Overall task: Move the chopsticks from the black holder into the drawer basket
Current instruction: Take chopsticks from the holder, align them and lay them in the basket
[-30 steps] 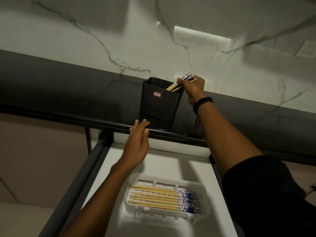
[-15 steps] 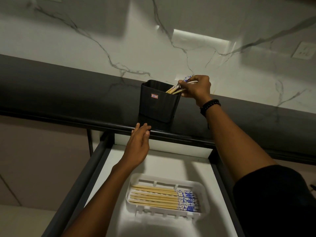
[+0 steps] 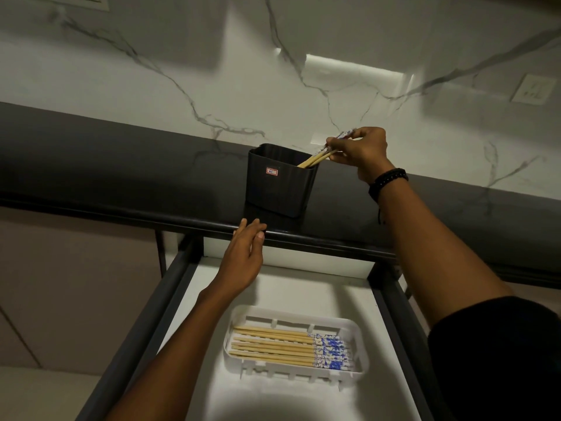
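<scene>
Head view, upper right of centre: the right hand, a dark beaded bracelet on its wrist, pinches a few chopsticks by their blue-and-white patterned ends. Their wooden tips slant down into the right corner of the black holder, which stands upright on the dark counter in front of a white marbled wall. The left hand is at mid-frame with its fingers straight and together, holding nothing, the tips resting on the counter's front edge just below the holder. Beneath the counter the drawer is pulled out, and in the lower middle of the frame sits the white basket. Other chopsticks lie flat in it side by side, patterned ends to the right. A wall socket shows at the upper right.
</scene>
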